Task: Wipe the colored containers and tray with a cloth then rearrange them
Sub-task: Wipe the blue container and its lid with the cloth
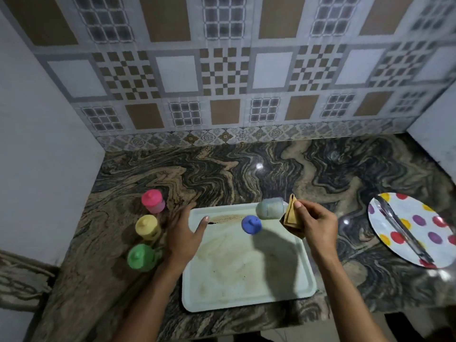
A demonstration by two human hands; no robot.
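A pale green tray (246,280) with brownish stains lies on the marbled counter. On its far part stands a blue-lidded container (251,224), and a pale grey-blue container (270,211) lies on its side at the far right corner. Left of the tray stand a pink container (153,201), a yellow container (147,227) and a green container (140,257) in a row. My left hand (183,234) hovers over the tray's left edge with fingers spread, holding nothing. My right hand (314,224) pinches a folded yellow-brown cloth (291,214) beside the grey-blue container.
A white plate (417,225) with coloured dots holds metal tongs (399,230) at the right of the counter. A tiled wall runs behind, a plain wall stands at the left, and the counter's front edge lies just below the tray.
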